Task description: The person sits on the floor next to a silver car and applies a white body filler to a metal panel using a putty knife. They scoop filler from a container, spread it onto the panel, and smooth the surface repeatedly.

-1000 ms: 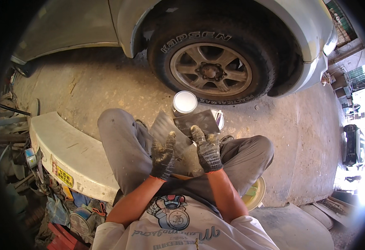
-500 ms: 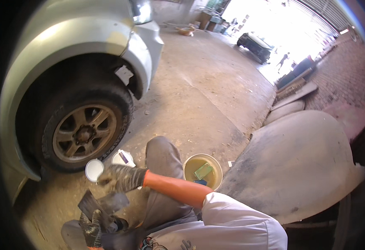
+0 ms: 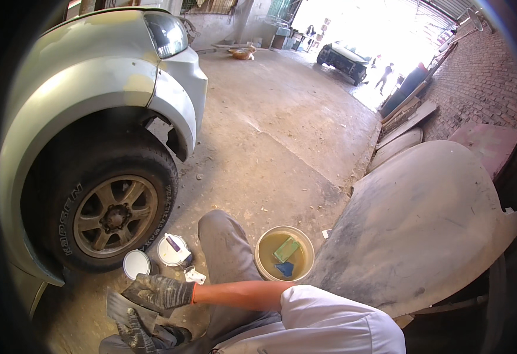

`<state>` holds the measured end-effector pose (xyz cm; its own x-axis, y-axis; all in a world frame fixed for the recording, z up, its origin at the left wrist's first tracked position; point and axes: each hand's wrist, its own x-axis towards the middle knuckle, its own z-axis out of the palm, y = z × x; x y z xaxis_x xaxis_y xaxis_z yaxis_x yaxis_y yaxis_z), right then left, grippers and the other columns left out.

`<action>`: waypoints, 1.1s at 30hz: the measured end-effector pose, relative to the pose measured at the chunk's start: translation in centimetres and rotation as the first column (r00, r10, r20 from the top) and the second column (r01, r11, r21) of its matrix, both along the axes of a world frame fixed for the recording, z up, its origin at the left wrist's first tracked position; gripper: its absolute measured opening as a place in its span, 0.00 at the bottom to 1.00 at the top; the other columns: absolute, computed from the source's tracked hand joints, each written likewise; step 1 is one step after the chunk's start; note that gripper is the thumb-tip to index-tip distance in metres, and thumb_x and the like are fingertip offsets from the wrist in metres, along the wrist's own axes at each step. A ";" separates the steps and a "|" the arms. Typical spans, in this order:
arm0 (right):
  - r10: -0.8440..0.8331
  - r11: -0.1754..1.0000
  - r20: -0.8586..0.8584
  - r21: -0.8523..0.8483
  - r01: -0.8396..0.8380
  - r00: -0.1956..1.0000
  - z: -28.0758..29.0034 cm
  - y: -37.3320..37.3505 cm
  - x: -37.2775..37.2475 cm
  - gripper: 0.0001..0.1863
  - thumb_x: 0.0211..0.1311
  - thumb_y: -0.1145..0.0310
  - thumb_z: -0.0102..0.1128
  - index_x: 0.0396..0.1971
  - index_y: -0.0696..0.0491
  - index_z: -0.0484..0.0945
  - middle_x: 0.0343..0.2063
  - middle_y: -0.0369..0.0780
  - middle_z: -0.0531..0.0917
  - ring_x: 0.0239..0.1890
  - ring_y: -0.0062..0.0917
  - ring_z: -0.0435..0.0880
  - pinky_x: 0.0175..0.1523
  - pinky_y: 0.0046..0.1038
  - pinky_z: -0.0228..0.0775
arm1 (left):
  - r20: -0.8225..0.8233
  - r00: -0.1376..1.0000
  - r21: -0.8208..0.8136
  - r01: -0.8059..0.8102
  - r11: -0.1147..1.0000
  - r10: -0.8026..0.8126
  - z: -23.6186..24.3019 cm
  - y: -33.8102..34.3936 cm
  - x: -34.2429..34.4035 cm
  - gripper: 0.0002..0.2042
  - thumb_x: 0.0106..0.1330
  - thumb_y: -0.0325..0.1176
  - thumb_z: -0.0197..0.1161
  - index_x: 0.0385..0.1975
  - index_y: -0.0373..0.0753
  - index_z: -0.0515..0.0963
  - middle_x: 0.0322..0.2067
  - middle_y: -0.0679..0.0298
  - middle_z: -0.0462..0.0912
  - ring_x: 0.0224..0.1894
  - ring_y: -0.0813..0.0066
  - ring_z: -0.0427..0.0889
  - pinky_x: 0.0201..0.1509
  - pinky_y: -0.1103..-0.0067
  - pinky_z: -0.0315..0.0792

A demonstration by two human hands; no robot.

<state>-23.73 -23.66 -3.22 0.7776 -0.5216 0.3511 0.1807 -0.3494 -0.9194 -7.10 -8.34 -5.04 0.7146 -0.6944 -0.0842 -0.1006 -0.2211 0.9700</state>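
Observation:
In knit work gloves, my left hand grips a thin grey sheet at its lower part. Just above it, my right hand is closed on a dark flat rectangular piece, which overlaps that sheet. Beyond my hands, a white-topped can and a second lidded can with items on its lid stand beside the wheel. Right of my knee is a bucket of murky water holding a green block and a blue piece.
A silver vehicle fills the left. A large grey panel lies at my right, before a brick wall. Toward the bright opening are a car, small figures of people and a lying animal.
The view has swung right toward the opening. My right hand lifted off the sheets half a second ago and is now lower, back on the dark piece.

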 end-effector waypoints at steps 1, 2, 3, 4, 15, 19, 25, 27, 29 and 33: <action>-0.055 0.998 -0.092 0.020 0.057 0.994 -0.1 0.7 0.2 0.20 0.67 0.66 0.50 0.55 0.61 0.65 0.42 0.51 0.78 0.45 0.38 0.77 0.49 0.35 0.69 | -0.006 0.999 -0.027 -0.044 0.999 0.044 0.2 -0.3 -0.9 0.21 0.67 0.35 0.60 0.53 0.25 0.69 0.50 0.53 0.75 0.48 0.72 0.74 0.53 0.77 0.69; -0.110 0.993 -0.147 0.028 0.115 0.983 0.0 1.5 0.9 0.21 0.67 0.67 0.50 0.56 0.61 0.64 0.44 0.50 0.78 0.46 0.37 0.77 0.50 0.34 0.68 | -0.013 0.996 -0.050 -0.090 0.995 0.090 0.7 -0.7 -1.7 0.20 0.67 0.34 0.60 0.52 0.24 0.70 0.49 0.53 0.76 0.48 0.72 0.74 0.53 0.77 0.69; -0.159 0.987 -0.126 -0.010 0.159 0.979 0.0 2.2 0.9 0.22 0.67 0.68 0.51 0.58 0.61 0.63 0.45 0.49 0.78 0.47 0.35 0.77 0.51 0.33 0.68 | -0.020 0.991 -0.075 -0.137 0.988 0.136 1.2 -1.1 -2.6 0.20 0.67 0.33 0.60 0.51 0.23 0.70 0.48 0.53 0.76 0.48 0.72 0.74 0.52 0.77 0.69; 0.017 0.979 -0.141 0.203 0.012 0.990 0.1 2.3 1.6 0.26 0.67 0.68 0.52 0.61 0.60 0.59 0.49 0.46 0.77 0.52 0.31 0.74 0.56 0.29 0.65 | -0.014 0.995 -0.104 -0.097 0.990 0.096 1.9 -1.3 -3.3 0.19 0.69 0.37 0.58 0.50 0.27 0.72 0.48 0.53 0.77 0.46 0.69 0.75 0.50 0.77 0.71; 0.067 0.854 -0.147 -0.502 -0.133 0.987 3.7 1.6 -2.1 0.16 0.61 0.66 0.53 0.48 0.49 0.77 0.53 0.49 0.75 0.51 0.44 0.75 0.56 0.39 0.68 | 0.773 0.584 0.228 0.108 0.968 -0.248 6.9 1.1 -6.4 0.14 0.66 0.30 0.57 0.49 0.34 0.73 0.41 0.54 0.81 0.42 0.63 0.80 0.47 0.67 0.71; 0.241 0.917 -0.427 -0.194 -0.348 0.872 6.4 0.6 -2.1 0.14 0.64 0.68 0.49 0.47 0.55 0.74 0.44 0.51 0.76 0.40 0.46 0.78 0.43 0.40 0.71 | 0.300 0.952 -0.051 0.084 0.995 -0.065 8.6 -0.4 -7.2 0.09 0.64 0.30 0.60 0.36 0.30 0.78 0.28 0.51 0.83 0.26 0.61 0.82 0.30 0.72 0.73; 0.446 0.886 -0.435 0.090 -0.455 0.782 6.8 0.2 -2.0 0.11 0.65 0.68 0.47 0.40 0.59 0.72 0.31 0.52 0.77 0.35 0.47 0.78 0.38 0.42 0.69 | 0.302 0.938 0.030 0.166 0.986 -0.167 9.8 0.1 -7.1 0.08 0.63 0.29 0.61 0.36 0.29 0.78 0.27 0.51 0.82 0.28 0.59 0.82 0.32 0.70 0.73; 0.399 0.817 -0.422 -0.239 -0.524 0.814 6.3 0.3 -2.1 0.12 0.65 0.66 0.49 0.40 0.60 0.71 0.29 0.52 0.77 0.34 0.47 0.78 0.37 0.43 0.69 | 0.442 0.867 0.041 0.237 0.971 -0.230 9.9 0.5 -6.8 0.08 0.63 0.28 0.61 0.36 0.29 0.78 0.28 0.50 0.81 0.29 0.57 0.81 0.32 0.69 0.73; 0.387 0.818 -0.368 -0.287 -0.499 0.846 6.0 0.5 -2.2 0.14 0.63 0.65 0.51 0.41 0.61 0.70 0.32 0.53 0.77 0.35 0.48 0.78 0.37 0.43 0.69 | 0.533 0.814 0.058 0.237 0.970 -0.231 10.0 0.6 -6.6 0.07 0.62 0.28 0.62 0.35 0.29 0.78 0.28 0.49 0.81 0.29 0.56 0.81 0.32 0.69 0.73; 0.099 0.767 -0.204 -0.608 -0.205 0.974 5.5 1.2 -1.7 0.16 0.59 0.70 0.52 0.46 0.60 0.72 0.45 0.53 0.75 0.41 0.48 0.78 0.44 0.39 0.71 | 0.333 0.943 0.016 -0.006 1.000 0.000 10.1 0.0 -6.8 0.09 0.62 0.31 0.62 0.35 0.30 0.78 0.30 0.50 0.81 0.30 0.55 0.80 0.35 0.67 0.72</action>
<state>-25.47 -22.47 2.26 0.8984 -0.1004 0.4276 0.1590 -0.8331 -0.5297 -13.90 -8.36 5.07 0.7060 -0.6927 0.1476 -0.4166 -0.2376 0.8775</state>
